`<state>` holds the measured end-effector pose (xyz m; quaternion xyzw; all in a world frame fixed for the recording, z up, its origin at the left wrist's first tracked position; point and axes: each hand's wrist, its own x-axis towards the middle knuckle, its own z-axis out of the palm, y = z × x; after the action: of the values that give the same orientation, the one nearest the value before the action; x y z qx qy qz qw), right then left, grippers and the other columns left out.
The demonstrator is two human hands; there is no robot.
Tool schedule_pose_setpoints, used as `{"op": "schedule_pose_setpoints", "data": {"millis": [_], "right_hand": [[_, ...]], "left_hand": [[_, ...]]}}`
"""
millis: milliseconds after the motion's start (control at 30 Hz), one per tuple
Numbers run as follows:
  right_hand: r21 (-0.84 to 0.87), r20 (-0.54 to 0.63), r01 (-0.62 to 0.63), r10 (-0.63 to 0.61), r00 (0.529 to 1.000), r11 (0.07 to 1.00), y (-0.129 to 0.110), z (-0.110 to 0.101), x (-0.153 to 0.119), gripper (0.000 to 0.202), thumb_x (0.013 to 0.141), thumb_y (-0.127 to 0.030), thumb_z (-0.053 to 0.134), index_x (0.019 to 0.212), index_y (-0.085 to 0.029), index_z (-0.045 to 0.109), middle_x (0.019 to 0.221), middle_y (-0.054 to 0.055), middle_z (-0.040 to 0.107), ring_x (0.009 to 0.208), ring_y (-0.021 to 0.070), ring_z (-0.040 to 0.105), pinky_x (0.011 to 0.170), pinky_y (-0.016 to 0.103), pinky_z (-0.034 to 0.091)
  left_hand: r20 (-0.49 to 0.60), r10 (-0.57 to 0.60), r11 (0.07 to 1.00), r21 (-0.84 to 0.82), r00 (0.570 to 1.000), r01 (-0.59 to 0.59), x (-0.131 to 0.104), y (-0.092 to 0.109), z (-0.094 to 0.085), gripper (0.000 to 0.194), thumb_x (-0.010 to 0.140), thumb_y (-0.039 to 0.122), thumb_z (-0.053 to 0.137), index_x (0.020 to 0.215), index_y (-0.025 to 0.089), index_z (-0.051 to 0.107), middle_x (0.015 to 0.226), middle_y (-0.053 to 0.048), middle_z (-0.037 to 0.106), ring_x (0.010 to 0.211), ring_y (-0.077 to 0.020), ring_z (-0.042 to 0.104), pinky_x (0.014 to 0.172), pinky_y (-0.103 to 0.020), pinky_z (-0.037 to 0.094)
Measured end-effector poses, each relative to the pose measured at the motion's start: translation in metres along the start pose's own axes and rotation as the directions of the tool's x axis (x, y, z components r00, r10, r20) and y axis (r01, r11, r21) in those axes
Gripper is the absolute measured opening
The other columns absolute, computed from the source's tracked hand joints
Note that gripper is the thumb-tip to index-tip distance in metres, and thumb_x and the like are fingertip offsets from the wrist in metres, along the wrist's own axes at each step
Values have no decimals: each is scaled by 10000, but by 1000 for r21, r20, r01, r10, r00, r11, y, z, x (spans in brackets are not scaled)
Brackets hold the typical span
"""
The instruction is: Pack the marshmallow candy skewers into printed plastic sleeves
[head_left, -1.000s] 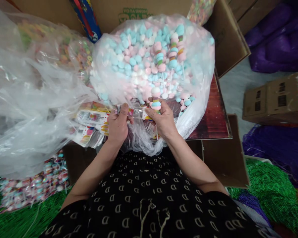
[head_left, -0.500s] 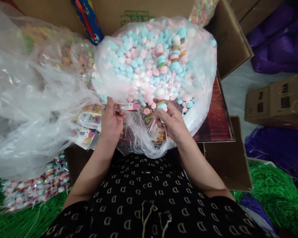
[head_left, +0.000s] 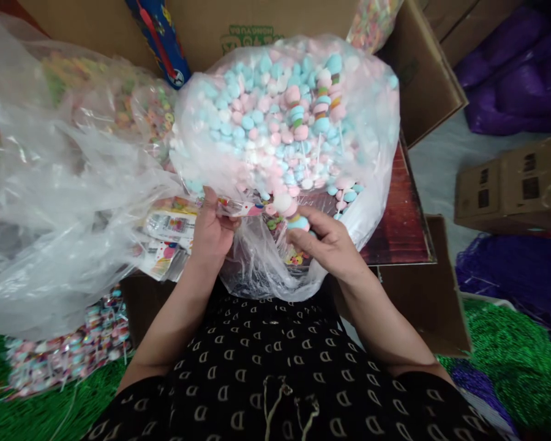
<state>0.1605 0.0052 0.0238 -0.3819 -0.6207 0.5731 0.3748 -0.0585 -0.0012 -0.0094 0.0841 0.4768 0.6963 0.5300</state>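
My left hand (head_left: 215, 231) is closed on one end of a small clear printed wrapper (head_left: 250, 209), its thumb pressing from above. My right hand (head_left: 330, 242) pinches a marshmallow skewer (head_left: 283, 204) of white, pink and blue pieces, tilted toward the left. The skewer's top is at the wrapper's right end; I cannot tell whether it is inside. Behind both hands lies a big clear bag of pink, blue and white marshmallows (head_left: 257, 119). Several marshmallow skewers (head_left: 322, 105) rest on it. Beside my left hand is a pile of flat wrappers (head_left: 169, 225).
A clear bag of gummy rings (head_left: 114, 101) spreads at the left. Packed skewers (head_left: 73, 355) lie low at the left on green tinsel. A cardboard box (head_left: 434, 73) stands behind the dark red tabletop (head_left: 399, 226). More boxes (head_left: 509, 184) and tinsel (head_left: 509, 361) are at the right.
The skewer in my right hand has come down and tilted left, its top meeting the wrapper. My left hand, with the wrapper, has shifted slightly right and down.
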Motion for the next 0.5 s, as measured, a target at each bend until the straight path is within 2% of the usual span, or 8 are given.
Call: {"op": "schedule_pose_setpoints", "data": {"millis": [67, 133, 200, 300, 400, 500], "right_hand": [[96, -103, -7, 17, 995, 995, -5, 5, 4, 343, 856, -412, 791, 1174, -304, 723, 1008, 9, 749, 860, 183, 675, 733, 348, 587], [153, -147, -8, 31, 989, 988, -8, 13, 10, 382, 832, -426, 814, 1172, -301, 694, 1031, 11, 733, 872, 177, 662, 687, 319, 571], [198, -124, -26, 52, 991, 980, -9, 22, 17, 403, 814, -446, 824, 1155, -295, 671, 1057, 15, 728, 880, 173, 655, 669, 307, 562], [257, -100, -69, 97, 990, 964, -5, 35, 24, 431, 803, -439, 821, 1167, -292, 643, 1097, 22, 728, 898, 173, 653, 663, 301, 559], [248, -144, -73, 112, 983, 966, 3, 43, 27, 470, 791, -383, 820, 1209, -298, 623, 1152, 28, 720, 921, 176, 646, 666, 301, 556], [197, -145, -63, 92, 985, 978, 12, 45, 28, 451, 830, -361, 778, 1239, -300, 598, 1136, 26, 707, 932, 178, 640, 681, 306, 551]], "left_hand": [[45, 65, 998, 20, 997, -66, -3, -2, 0, 378, 950, 533, 695, 735, 234, 611, 552, 41, 582, 440, -83, 477, 410, -227, 384], [91, 150, 988, 32, 984, -154, -8, -3, 2, 388, 905, 585, 726, 752, 244, 622, 572, 39, 596, 449, -93, 480, 418, -247, 390], [102, 237, 969, 39, 966, -242, -15, -3, 6, 400, 822, 606, 803, 774, 253, 620, 609, 44, 614, 465, -99, 500, 414, -258, 387], [78, 324, 941, 73, 943, -329, -22, -2, 10, 442, 705, 553, 913, 809, 257, 601, 638, 68, 623, 479, -93, 536, 425, -247, 397], [56, 334, 939, 66, 941, -337, -24, -4, 9, 461, 681, 535, 930, 780, 237, 593, 589, 79, 597, 437, -87, 525, 418, -239, 400], [59, 282, 958, 46, 958, -285, -25, -9, 5, 435, 714, 531, 910, 711, 214, 613, 562, 61, 594, 439, -90, 532, 420, -236, 409]]}}
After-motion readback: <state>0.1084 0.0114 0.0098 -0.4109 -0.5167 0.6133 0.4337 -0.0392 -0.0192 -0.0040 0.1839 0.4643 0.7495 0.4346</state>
